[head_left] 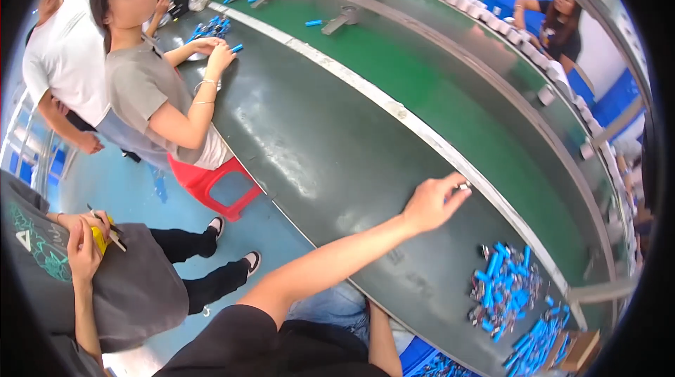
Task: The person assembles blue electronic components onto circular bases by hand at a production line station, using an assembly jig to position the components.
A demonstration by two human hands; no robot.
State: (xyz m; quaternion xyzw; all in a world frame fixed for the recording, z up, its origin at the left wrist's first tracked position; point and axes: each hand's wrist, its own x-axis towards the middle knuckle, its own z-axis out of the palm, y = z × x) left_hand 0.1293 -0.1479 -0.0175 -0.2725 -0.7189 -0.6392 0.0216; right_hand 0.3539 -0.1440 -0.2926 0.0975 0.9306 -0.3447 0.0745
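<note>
My left hand (434, 203) reaches out over the dark green workbench (337, 194), close to the pale rail along its far side. Thumb and fingers are pinched on a small shiny metal part (463, 186), whose exact kind I cannot make out. To the right of that hand lies a loose heap of small blue cylindrical parts with metal pieces (503, 285). A second pile of blue cylindrical parts (538, 342) sits nearer the bench's right end. Of my right arm only the forearm (382, 342) shows at the lower edge; its hand is out of the picture.
A blue bin (416, 357) with blue parts stands below the bench edge. Beyond the rail (401, 111) runs a green conveyor belt (422, 88) carrying a few parts. A person (151, 74) handles blue parts at the left, near a red stool (218, 187); others stand behind.
</note>
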